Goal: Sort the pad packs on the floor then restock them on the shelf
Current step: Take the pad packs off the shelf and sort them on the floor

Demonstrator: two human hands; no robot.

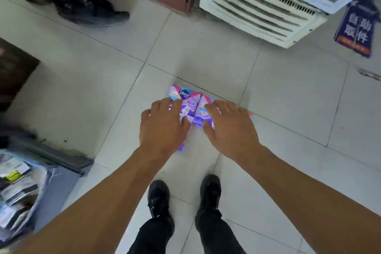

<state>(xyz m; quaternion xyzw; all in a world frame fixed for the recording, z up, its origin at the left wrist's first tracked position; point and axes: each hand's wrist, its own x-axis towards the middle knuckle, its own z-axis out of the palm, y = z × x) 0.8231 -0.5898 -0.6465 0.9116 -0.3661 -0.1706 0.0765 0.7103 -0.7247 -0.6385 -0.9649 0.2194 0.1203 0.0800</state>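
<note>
Two purple pad packs lie side by side on the tiled floor (288, 93). My left hand (162, 126) curls over the left pad pack (185, 97), fingers on its left edge, thumb at the seam between the packs. My right hand (228, 128) curls over the right pad pack (203, 113) in the same way and hides most of it. A red and green corner of another pack (250, 114) peeks out past my right hand. A purple edge (181, 147) shows below my left wrist.
A white chest freezer with a vent grille (257, 10) stands at the back right, with a blue sign (354, 29) on the floor beside it. Another person's black shoes (92, 14) are at the back left. A low shelf of goods (16, 192) is at the near left. My own shoes (158, 198) are below.
</note>
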